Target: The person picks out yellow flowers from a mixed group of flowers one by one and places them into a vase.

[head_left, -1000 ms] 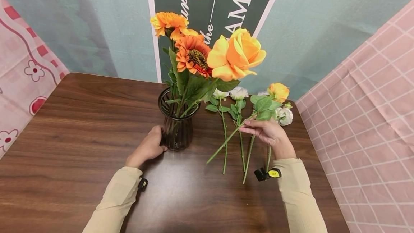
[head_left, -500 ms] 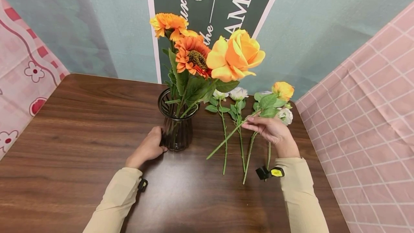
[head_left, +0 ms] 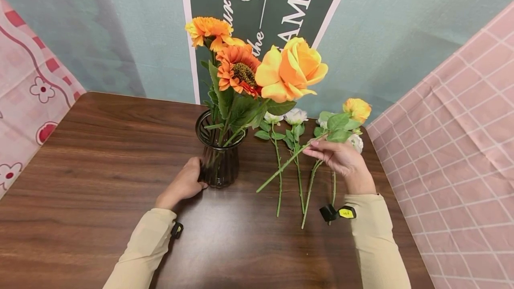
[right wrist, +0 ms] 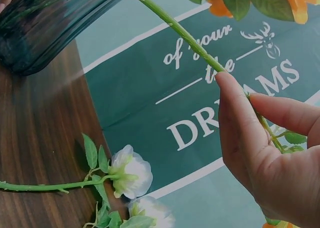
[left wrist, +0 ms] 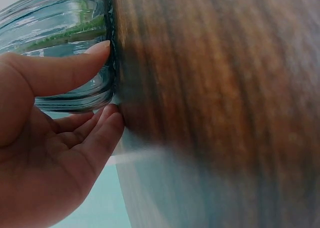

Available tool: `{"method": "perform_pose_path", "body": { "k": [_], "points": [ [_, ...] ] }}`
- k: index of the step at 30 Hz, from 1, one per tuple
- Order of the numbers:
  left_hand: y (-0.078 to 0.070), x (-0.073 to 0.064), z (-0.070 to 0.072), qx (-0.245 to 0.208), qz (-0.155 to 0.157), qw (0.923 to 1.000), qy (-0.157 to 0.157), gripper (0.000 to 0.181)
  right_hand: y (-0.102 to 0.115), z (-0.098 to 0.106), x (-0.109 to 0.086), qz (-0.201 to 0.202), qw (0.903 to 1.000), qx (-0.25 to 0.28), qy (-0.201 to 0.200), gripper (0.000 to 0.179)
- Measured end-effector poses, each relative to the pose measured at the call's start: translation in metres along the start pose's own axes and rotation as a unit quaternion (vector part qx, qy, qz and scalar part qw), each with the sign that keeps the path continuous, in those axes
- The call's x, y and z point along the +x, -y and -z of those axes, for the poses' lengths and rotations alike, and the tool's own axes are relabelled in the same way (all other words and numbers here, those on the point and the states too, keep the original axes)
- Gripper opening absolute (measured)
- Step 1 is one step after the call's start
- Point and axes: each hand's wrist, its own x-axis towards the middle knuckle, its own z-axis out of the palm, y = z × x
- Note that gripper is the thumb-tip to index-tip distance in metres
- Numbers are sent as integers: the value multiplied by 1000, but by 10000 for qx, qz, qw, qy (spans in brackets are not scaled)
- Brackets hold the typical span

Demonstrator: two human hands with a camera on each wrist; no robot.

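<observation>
A dark ribbed glass vase (head_left: 219, 164) stands on the table, holding an orange carnation-like flower (head_left: 210, 30), an orange sunflower (head_left: 239, 70) and a large yellow-orange rose (head_left: 292, 70). Low on its left side, my left hand (head_left: 185, 184) grips the vase; the left wrist view shows the thumb (left wrist: 75, 70) across the glass near the base, the fingers around the other side. My right hand (head_left: 339, 162) pinches the green stem (right wrist: 185, 35) of a yellow flower (head_left: 357, 109) between thumb and fingers. That stem slants down left over other stems, its cut end pointing toward the vase.
Several white flowers lie on the wooden table (head_left: 100, 155) right of the vase, including one white rose (head_left: 296, 116) with its stem toward me. A teal cloth with a dark lettered panel (head_left: 277, 8) hangs behind; a pink checked cloth (head_left: 462, 146) borders the right.
My right hand has shifted slightly to the right and away from me, carrying the yellow flower, whose stem end has risen. The left hand and vase stay in place.
</observation>
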Motion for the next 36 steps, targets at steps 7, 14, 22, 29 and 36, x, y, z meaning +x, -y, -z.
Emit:
{"method": "perform_pose_path", "body": {
  "k": [7,14,22,29,36],
  "points": [
    [1,0,0,-6,-13,10000,-32,57,6,-7,0,120,9998,-117,61,35],
    [1,-1,0,-24,-14,10000,23,56,12,-18,3,290,9995,-91,70,35],
    [2,0,0,-22,46,10000,16,56,17,-30,6,391,9991,134,-44,36],
    [1,0,0,6,-13,10000,-7,54,22,-40,7,472,9988,108,64,40],
    [1,0,0,-14,-28,10000,21,52,26,-51,15,534,9984,-48,156,34]
  ]
}}
